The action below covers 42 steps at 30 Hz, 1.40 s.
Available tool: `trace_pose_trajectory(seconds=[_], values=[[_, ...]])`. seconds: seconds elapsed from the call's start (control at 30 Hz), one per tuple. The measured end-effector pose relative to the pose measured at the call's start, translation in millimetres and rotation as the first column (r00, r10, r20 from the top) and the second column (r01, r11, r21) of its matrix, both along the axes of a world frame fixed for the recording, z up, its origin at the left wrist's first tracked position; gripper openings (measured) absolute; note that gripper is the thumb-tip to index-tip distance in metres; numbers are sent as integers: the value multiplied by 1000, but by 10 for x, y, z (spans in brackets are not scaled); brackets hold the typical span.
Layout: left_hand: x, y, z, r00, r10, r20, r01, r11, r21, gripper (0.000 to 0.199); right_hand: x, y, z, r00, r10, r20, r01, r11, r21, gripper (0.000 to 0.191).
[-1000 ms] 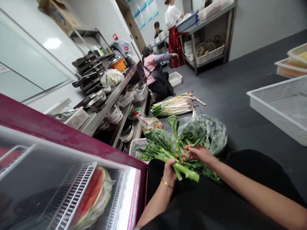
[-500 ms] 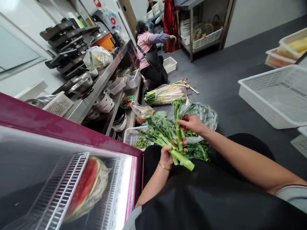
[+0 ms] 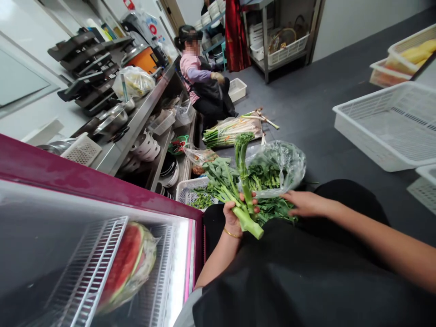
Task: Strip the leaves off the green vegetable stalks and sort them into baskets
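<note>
My left hand (image 3: 233,218) is wrapped round several broccolini stalks (image 3: 250,222), thick green stems with leaves spreading to the left. One stalk stands upright in the grip, its budded head (image 3: 244,138) at the top. To the right, my right hand (image 3: 303,204) holds nothing, its fingers stretched toward loose leaves (image 3: 274,210) beside my lap. Just beyond it lies a clear plastic bag (image 3: 293,165) with more leafy greens in it. Left of the held stalks, a white basket (image 3: 184,193) contains small green trimmings (image 3: 201,200).
An open fridge door (image 3: 163,202) with a cut watermelon (image 3: 127,261) stands at my left. Ahead lie bundled leek-like stalks (image 3: 235,129) on the floor. Beyond them, a person in pink (image 3: 200,81) crouches. White crates (image 3: 384,131) stand at right; steel shelving (image 3: 139,122) lines the left.
My right hand has left the upright stalk and moved down and right to beside the bag. My left hand keeps its hold. The other person has drawn an outstretched arm back in.
</note>
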<state>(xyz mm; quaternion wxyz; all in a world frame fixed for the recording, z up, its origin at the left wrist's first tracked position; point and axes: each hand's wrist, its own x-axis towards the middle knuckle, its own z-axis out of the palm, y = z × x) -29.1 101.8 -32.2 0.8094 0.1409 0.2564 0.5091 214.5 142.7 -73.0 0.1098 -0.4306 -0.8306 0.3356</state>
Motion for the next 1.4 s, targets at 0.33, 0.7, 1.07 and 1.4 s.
trace_pose_trajectory(seconds=[0.33, 0.7, 1.07, 1.4], values=[[241, -31, 24, 985, -15, -171, 27, 997, 67, 28, -617, 376, 794, 858, -341, -383, 376, 926, 19, 42], [101, -68, -11, 986, -22, -166, 17, 999, -32, 24, -235, 25, 531, 920, -279, -276, 286, 958, -15, 43], [76, -84, -26, 985, -90, -150, 84, 995, -50, 26, -336, -138, 477, 943, 256, -211, -200, 946, 255, 31], [190, -132, 102, 980, -180, -80, 181, 983, 10, 26, -320, 551, 775, 649, -304, -697, 51, 932, -359, 43]])
